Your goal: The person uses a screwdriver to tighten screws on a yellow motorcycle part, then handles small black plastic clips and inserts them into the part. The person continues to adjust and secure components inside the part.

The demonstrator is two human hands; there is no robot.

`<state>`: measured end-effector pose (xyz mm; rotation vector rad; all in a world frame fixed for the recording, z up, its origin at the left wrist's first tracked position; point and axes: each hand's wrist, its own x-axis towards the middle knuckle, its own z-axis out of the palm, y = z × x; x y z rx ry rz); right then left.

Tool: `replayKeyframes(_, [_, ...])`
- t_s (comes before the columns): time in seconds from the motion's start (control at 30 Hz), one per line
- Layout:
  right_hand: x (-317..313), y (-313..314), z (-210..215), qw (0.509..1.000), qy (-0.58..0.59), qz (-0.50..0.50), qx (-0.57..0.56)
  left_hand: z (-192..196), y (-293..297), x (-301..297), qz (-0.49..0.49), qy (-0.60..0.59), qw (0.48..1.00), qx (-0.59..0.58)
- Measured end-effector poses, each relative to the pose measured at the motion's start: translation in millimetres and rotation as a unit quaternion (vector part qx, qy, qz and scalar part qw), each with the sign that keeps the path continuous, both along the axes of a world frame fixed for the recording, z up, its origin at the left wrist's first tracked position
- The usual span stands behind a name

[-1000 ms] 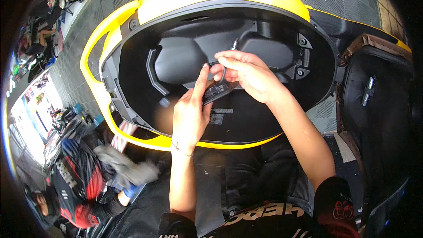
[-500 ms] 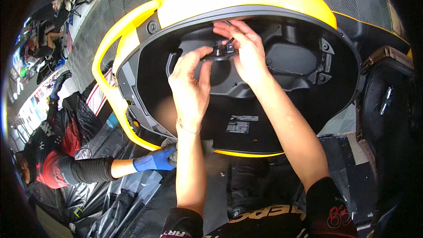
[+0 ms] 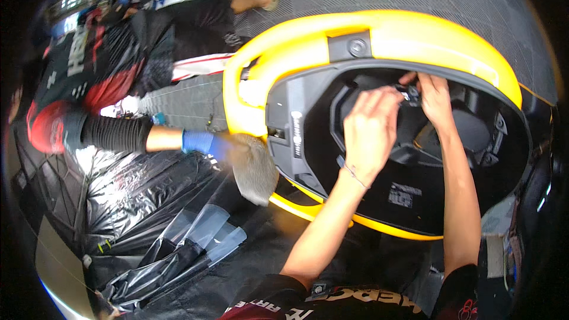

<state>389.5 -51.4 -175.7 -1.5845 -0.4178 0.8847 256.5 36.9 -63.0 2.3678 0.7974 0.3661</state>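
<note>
Both hands reach into the black under-seat bin (image 3: 403,169) of a yellow scooter (image 3: 450,38). A small black plastic part (image 3: 409,95) with a shiny spot is pinched between them, near the bin's far wall. The fingers of my left hand (image 3: 372,127) close on its left side, the back of the hand turned up. My right hand (image 3: 435,99) grips it from the right with bent fingers. Most of the part is hidden by my fingers, so its exact kind cannot be made out.
At the left, a co-worker's blue-gloved hand (image 3: 204,143) presses a grey cloth (image 3: 256,172) against the scooter's tail. A yellow grab rail (image 3: 237,92) curves round the tail. Black plastic sheeting (image 3: 136,201) and clear film (image 3: 204,234) lie at the lower left.
My view has turned left, so the scooter appears farther right and lower. Both hands still hold the small part. The co-worker's cloth has moved along the body to the tail.
</note>
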Motion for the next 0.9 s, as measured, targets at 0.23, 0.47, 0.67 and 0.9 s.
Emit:
replayKeyframes(0.23, [4.9,-1.7,0.0,0.916,0.389,-0.042,0.092,8.8,4.9,3.3,-0.060,-0.038,0.996,-0.051])
replayKeyframes(0.47, [-6.3,-48.1,-9.8,0.985,0.147,-0.079,0.042,36.2,-0.6,-17.4,-0.170,-0.026,0.982,-0.075])
replayKeyframes(0.67, [-17.8,-26.7,7.6,0.997,-0.075,-0.013,0.004,66.4,-11.9,-61.2,-0.195,0.040,0.969,-0.144])
replayKeyframes(0.9, [8.5,-11.6,-5.7,0.961,0.228,0.103,0.115,81.6,-30.1,-94.4,-0.159,0.080,0.962,-0.205])
